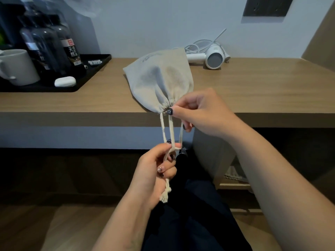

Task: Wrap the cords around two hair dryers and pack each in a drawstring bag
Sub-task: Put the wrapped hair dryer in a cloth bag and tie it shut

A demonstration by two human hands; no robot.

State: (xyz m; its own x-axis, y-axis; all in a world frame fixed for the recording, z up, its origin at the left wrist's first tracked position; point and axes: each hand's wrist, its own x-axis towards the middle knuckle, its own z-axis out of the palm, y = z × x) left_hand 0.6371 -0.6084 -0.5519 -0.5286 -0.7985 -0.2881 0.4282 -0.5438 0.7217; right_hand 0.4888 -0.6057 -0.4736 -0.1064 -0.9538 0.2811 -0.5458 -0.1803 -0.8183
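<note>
A beige drawstring bag (159,80) lies bulging on the wooden counter (253,95), its gathered mouth cinched tight at the front edge. My right hand (203,113) pinches the bag's puckered neck with thumb and fingertips. Below it, my left hand (155,171) grips the drawstring cords (171,129), which run taut from the neck down into my fist; their knotted, frayed end hangs under my palm. A white hair dryer (212,57) lies at the back of the counter with its white cord (199,45) loose behind it against the wall.
A black tray (94,69) at the left holds dark bottles (52,46), a white mug (18,67) and a small white case (65,81). A dark wall socket panel (266,6) sits above the dryer. My dark-trousered legs are below the counter edge.
</note>
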